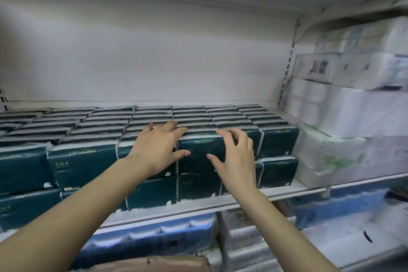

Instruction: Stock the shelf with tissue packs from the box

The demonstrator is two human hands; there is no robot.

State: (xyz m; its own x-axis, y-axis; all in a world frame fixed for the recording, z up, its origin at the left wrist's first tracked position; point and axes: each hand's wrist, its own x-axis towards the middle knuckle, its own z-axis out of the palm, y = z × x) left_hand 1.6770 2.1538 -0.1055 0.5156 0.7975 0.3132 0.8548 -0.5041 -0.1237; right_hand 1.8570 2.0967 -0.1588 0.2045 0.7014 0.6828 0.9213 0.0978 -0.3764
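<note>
Touching one tissue pack (198, 150), left grip (154, 148) and right grip (236, 161) flank it.

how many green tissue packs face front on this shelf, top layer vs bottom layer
top layer green packs: 6
bottom layer green packs: 6
total: 12 (some only partly visible)

The person is working with two bare hands, the left hand (156, 150) and the right hand (237, 161), both looking slender with long fingers (227, 137) and short, plain nails (209, 156). The left forearm (77, 210) and the right forearm (278, 225) are showing uncovered from wrist down to the lower edge of the view.
</note>
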